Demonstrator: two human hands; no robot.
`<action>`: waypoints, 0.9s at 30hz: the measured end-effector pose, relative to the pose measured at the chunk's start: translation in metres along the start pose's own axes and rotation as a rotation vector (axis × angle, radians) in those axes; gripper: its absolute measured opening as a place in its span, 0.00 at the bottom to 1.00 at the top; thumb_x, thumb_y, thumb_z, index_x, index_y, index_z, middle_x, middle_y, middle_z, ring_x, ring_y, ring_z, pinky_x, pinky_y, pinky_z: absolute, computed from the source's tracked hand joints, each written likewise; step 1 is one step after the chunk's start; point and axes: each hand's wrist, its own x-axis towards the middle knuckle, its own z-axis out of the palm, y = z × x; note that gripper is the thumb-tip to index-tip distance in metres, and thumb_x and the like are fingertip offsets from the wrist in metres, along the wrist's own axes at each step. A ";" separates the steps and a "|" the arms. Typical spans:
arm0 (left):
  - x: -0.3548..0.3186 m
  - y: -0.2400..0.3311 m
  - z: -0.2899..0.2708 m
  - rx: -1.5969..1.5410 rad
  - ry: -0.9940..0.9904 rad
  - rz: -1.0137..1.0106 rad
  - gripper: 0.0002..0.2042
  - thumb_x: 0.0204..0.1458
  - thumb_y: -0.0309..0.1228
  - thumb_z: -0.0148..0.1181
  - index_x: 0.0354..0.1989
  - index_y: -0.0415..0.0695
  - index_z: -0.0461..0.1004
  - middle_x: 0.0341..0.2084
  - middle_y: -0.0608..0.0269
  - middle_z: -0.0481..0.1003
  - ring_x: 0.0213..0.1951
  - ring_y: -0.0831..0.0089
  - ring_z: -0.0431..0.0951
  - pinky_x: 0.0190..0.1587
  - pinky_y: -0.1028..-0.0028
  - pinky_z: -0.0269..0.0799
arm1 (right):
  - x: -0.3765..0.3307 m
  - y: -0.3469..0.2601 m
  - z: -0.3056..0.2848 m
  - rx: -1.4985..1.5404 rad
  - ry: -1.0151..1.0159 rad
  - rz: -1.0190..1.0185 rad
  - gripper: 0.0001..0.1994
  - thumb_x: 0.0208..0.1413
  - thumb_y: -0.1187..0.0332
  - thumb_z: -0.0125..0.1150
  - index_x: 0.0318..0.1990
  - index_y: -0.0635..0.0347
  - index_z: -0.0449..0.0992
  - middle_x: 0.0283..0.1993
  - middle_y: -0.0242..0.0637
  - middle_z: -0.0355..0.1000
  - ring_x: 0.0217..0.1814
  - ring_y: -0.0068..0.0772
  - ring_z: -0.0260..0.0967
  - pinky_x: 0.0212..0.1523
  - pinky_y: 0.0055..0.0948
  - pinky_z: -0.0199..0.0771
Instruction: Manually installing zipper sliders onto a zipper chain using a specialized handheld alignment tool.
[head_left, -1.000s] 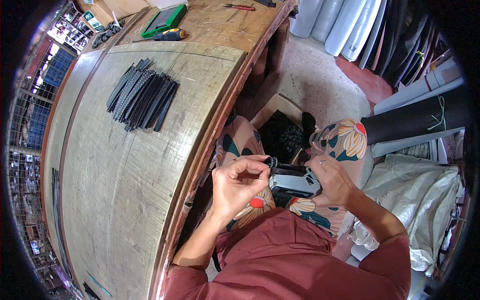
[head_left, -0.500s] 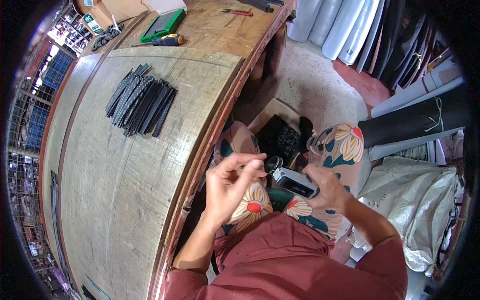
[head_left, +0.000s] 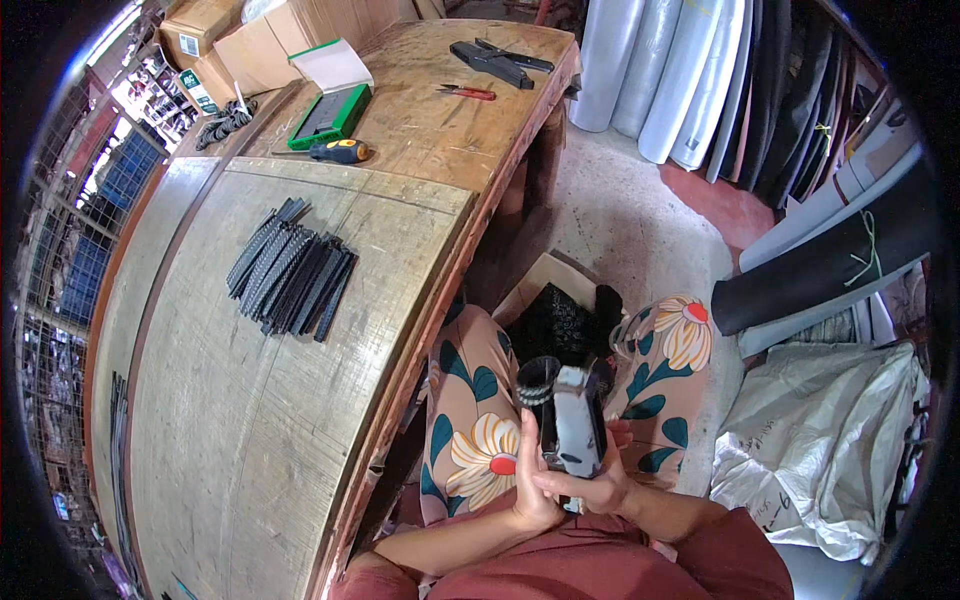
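A chunky white-and-black hand tool, seemingly a stapler (head_left: 578, 415), is upright over my lap. A small loop of black-and-grey patterned strap (head_left: 538, 378) stands at its upper left. My right hand (head_left: 605, 487) wraps round the stapler's lower part, thumb pointing left across its near side. Against its left side presses my left hand (head_left: 536, 485), one finger reaching up just below the loop; its other fingers are partly hidden. Both hands meet at the tool's base. On the worktable to the left lies a bundle of short patterned strap pieces (head_left: 285, 270).
Farther along the worktable (head_left: 240, 400) are a green box of grey strips (head_left: 335, 118), a screwdriver (head_left: 340, 151), red-handled pliers (head_left: 468, 92) and a black tool (head_left: 490, 65). An open carton (head_left: 530, 285) sits beyond my knees. Rolls (head_left: 820, 265) and a white sack (head_left: 810, 440) stand right.
My left hand, which was pinched near the loop, has come down against the stapler. The tool has turned upright and moved nearer, with both hands now around it. The view has tilted up.
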 end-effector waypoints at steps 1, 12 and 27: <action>0.002 -0.003 0.000 -0.047 0.063 -0.050 0.30 0.60 0.54 0.33 0.60 0.41 0.56 0.55 0.58 0.64 0.55 0.70 0.65 0.59 0.71 0.58 | 0.005 0.001 -0.005 -0.207 -0.041 -0.136 0.24 0.43 0.68 0.69 0.48 0.63 0.67 0.43 0.34 0.69 0.47 0.26 0.66 0.49 0.27 0.65; 0.062 0.067 -0.001 0.109 -0.139 0.128 0.23 0.61 0.35 0.46 0.62 0.37 0.54 0.57 0.48 0.63 0.55 0.66 0.68 0.54 0.75 0.64 | 0.027 -0.002 -0.040 -0.487 0.059 -0.061 0.12 0.46 0.69 0.64 0.38 0.62 0.74 0.30 0.36 0.75 0.31 0.27 0.72 0.35 0.28 0.70; 0.090 0.067 -0.007 0.015 -0.223 -0.044 0.25 0.60 0.36 0.48 0.61 0.35 0.55 0.57 0.44 0.63 0.58 0.58 0.65 0.61 0.66 0.58 | 0.023 0.015 -0.070 -0.527 0.087 -0.195 0.18 0.45 0.74 0.63 0.46 0.62 0.69 0.31 0.34 0.73 0.32 0.25 0.71 0.37 0.26 0.71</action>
